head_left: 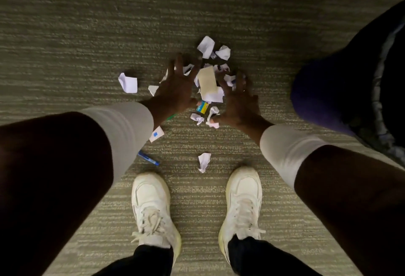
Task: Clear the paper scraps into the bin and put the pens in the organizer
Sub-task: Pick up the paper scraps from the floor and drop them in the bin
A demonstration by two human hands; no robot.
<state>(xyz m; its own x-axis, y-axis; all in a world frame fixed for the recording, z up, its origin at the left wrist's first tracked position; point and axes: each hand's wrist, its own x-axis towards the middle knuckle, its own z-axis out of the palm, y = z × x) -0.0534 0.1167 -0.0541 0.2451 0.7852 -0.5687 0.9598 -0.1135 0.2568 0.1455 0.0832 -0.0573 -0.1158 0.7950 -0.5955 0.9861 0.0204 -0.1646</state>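
Both hands down on the scrap pile, carpet level!

Left hand (178,88) is splayed wide, fingers pressing the crumpled white paper scraps (210,87); right hand (237,100) is curled into the heap, grip unclear. One blue pen (148,158) lies near the left sleeve, with a green one half hidden under the wrist. Ribbed grey carpet (87,45), two white sneakers.
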